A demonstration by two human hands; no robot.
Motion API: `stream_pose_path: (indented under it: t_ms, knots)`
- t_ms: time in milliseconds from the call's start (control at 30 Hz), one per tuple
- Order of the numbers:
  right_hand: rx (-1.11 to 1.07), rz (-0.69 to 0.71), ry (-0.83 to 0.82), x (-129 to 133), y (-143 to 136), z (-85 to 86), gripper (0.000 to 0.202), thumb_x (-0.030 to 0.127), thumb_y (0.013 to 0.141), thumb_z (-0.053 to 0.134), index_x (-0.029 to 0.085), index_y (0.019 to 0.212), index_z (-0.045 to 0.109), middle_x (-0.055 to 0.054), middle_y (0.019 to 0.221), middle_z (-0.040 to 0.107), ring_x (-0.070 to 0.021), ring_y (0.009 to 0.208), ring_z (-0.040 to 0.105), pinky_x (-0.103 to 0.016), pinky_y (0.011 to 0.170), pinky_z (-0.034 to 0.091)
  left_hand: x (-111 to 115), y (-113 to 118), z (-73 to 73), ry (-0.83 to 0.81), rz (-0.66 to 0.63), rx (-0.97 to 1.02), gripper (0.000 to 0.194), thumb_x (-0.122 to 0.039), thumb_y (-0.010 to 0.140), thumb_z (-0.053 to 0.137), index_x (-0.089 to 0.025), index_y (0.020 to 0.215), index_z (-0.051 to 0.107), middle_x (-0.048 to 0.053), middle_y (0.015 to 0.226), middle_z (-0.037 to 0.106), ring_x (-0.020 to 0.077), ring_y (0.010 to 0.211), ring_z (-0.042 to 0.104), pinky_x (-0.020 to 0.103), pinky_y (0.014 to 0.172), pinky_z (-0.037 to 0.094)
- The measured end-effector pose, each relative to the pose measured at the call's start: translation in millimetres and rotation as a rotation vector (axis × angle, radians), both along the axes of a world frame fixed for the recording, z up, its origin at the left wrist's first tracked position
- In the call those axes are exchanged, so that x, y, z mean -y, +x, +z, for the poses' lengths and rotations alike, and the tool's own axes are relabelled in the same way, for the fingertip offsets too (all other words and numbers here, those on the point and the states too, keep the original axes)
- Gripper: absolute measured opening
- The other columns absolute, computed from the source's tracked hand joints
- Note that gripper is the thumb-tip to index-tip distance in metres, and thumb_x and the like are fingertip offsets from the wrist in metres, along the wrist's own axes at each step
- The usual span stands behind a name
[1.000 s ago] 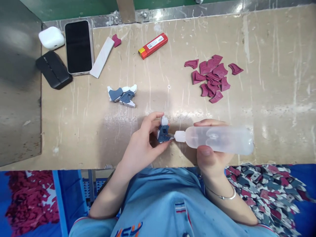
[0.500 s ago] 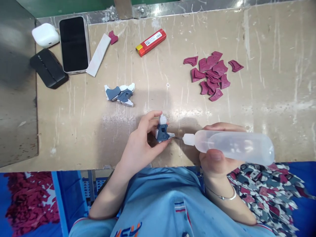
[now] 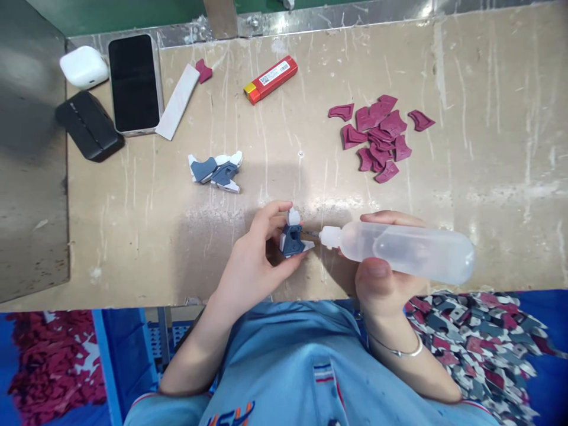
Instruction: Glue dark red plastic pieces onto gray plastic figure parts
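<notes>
My left hand (image 3: 254,255) pinches a small grey-and-white plastic part (image 3: 291,238) between thumb and fingers, just above the table's near side. In my right hand (image 3: 385,284) lies a translucent squeeze bottle (image 3: 406,249), gripped on its side and pointing left. The bottle's thin needle tip reaches to the right side of the grey-and-white part; whether it touches is too small to tell. Two similar grey-and-white parts (image 3: 216,170) lie together on the table, beyond my left hand. A pile of maroon plastic pieces (image 3: 381,137) is spread out beyond the bottle.
Along the back left are a white case (image 3: 84,66), a black device (image 3: 90,126), a phone (image 3: 135,84), a whitish strip (image 3: 177,102) and a maroon piece (image 3: 204,71). A red lighter (image 3: 270,80) lies at back centre. Below the edge, blue bins (image 3: 126,361) hold many pieces.
My right hand has moved the bottle left and slightly away from me, so its tip sits higher along the held part. The left hand stays nearly still.
</notes>
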State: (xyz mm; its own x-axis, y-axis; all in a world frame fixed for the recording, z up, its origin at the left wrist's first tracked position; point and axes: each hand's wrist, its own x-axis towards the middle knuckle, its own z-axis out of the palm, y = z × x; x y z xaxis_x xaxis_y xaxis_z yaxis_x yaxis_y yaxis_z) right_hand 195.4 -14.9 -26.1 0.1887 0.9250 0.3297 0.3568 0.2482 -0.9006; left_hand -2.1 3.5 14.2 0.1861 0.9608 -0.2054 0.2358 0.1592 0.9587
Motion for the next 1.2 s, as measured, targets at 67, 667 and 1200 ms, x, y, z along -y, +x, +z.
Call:
stream_pose_path:
  t_ms: [67,667,1200]
  knots:
    - [-0.035,-0.043,0.053,-2.3,-1.2,1.0,0.046,0.068,0.102,0.067,0.028,0.124,0.068,-0.008,0.110,0.073,-0.0318,0.096,0.080,-0.051,0.081,0.069,0.3,-0.5,0.5,0.001,-0.002,0.011,0.060,-0.015,0.089,0.083,-0.030,0.142,0.058,-0.001,0.117,0.085,0.0170,0.096,0.081,0.028,0.083,0.062]
    - [-1.215,0.414,-0.239,-40.0,98.4,2.2,0.035,0.051,0.116,0.048,0.025,0.118,0.070,0.006,0.069,0.054,-0.0133,0.051,0.042,-0.023,0.043,0.045,2.5,-5.8,-8.1,-0.103,0.032,-0.108,0.048,-0.031,0.093,0.076,-0.031,0.137,0.057,0.005,0.123,0.085,0.0230,0.108,0.083,0.038,0.097,0.065]
    - [0.459,-0.136,-0.221,-124.0,111.2,9.1,0.035,0.047,0.102,0.061,0.022,0.120,0.078,-0.020,0.137,0.075,-0.0399,0.127,0.066,-0.067,0.113,0.052,1.3,-7.2,-6.8,-0.100,-0.010,-0.119,0.050,-0.032,0.093,0.073,-0.031,0.140,0.056,0.006,0.127,0.084,0.0244,0.115,0.082,0.038,0.102,0.064]
